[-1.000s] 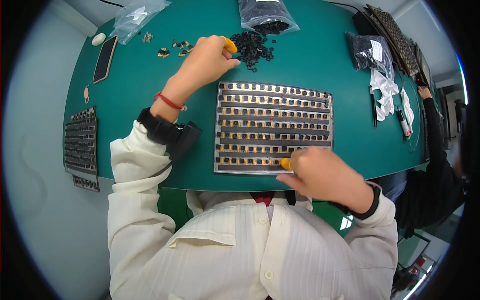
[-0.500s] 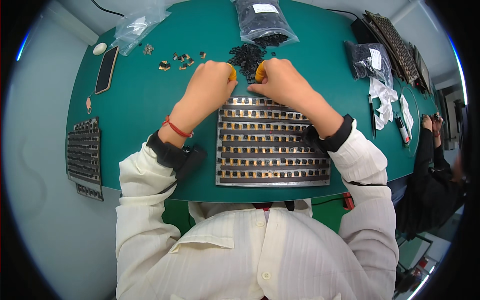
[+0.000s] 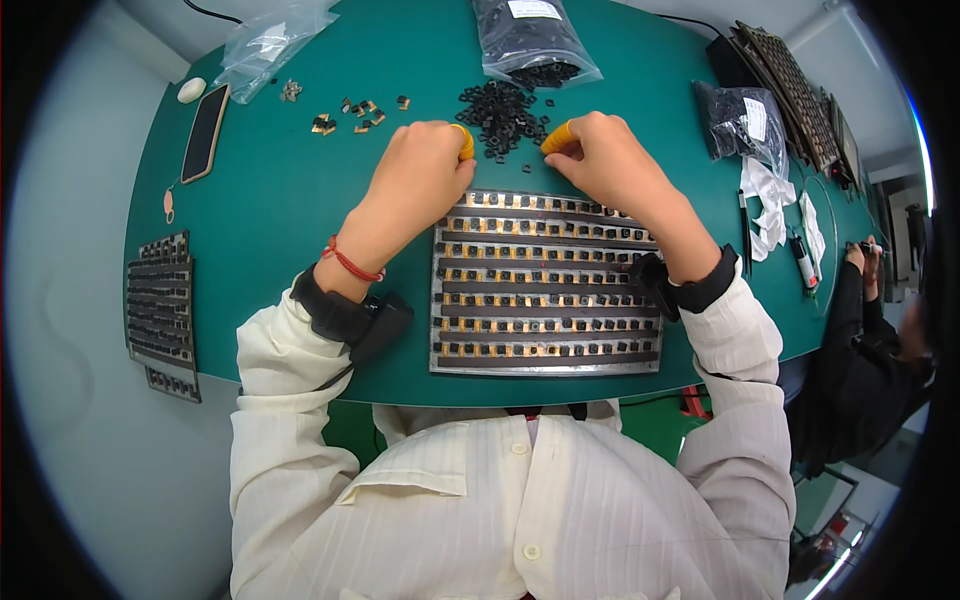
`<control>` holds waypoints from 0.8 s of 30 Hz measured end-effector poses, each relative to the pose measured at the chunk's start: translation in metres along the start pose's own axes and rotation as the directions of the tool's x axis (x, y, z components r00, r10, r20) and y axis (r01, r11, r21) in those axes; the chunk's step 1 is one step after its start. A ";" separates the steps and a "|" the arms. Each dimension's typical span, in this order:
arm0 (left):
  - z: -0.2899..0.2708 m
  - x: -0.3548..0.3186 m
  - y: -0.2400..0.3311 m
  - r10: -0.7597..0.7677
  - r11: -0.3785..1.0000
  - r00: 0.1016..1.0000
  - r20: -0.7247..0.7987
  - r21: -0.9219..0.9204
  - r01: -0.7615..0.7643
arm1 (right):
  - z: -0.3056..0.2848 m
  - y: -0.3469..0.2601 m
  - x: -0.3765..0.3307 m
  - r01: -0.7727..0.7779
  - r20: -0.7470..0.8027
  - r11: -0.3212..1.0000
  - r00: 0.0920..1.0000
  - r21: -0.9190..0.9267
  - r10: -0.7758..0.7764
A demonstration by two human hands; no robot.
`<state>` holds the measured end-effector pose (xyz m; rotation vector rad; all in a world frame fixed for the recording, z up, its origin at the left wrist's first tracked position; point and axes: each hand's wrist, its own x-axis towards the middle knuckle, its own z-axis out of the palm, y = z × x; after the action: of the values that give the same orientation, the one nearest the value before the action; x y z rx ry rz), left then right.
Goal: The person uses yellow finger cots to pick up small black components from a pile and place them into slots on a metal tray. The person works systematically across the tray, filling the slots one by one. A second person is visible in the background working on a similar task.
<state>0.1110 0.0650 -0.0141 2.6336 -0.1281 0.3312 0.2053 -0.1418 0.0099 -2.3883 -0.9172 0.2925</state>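
Note:
A metal tray (image 3: 545,357) with rows of small black square parts on gold-coloured pieces lies in front of me. Beyond it, black square parts make a loose pile (image 3: 497,110) on the green table. My left hand (image 3: 420,168) is at the pile's near left, fingers curled and a yellow cover on one fingertip. To the pile's right is my right hand (image 3: 612,165), thumb and yellow-covered finger pinched together. Whatever either hand holds is hidden or too small to make out. A single black part (image 3: 526,168) lies between them, by the tray's far edge.
A clear bag of black parts (image 3: 535,45) opens toward the pile. Left of it are gold-and-black pieces (image 3: 362,125), an empty-looking plastic bag (image 3: 268,50) and a phone (image 3: 205,133). Another tray (image 3: 160,310) overhangs the left edge. Far right, a co-worker (image 3: 862,370) sits beyond stacked trays (image 3: 785,90).
My right hand has moved right, away from the pile, and a single part now shows apart from it. The left hand stays nearly in place. The view has shifted slightly.

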 end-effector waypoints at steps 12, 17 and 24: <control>-0.021 -0.038 0.036 0.012 0.986 0.998 0.067 -0.166 -0.001 | 0.022 -0.011 0.006 0.010 0.002 0.990 1.000 -0.140 -0.010; -0.016 -0.081 0.074 0.260 0.955 0.939 0.224 -0.207 -0.215 | 0.021 -0.008 0.005 0.067 -0.017 0.990 0.997 -0.126 -0.070; 0.006 -0.104 0.097 0.384 0.920 0.863 0.329 -0.215 -0.328 | 0.011 -0.020 -0.023 0.107 -0.024 0.987 0.994 -0.120 -0.110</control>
<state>-0.0028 -0.0198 -0.0022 2.4786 -0.7448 -0.0577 0.1728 -0.1404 0.0121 -2.4321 -1.0735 0.1636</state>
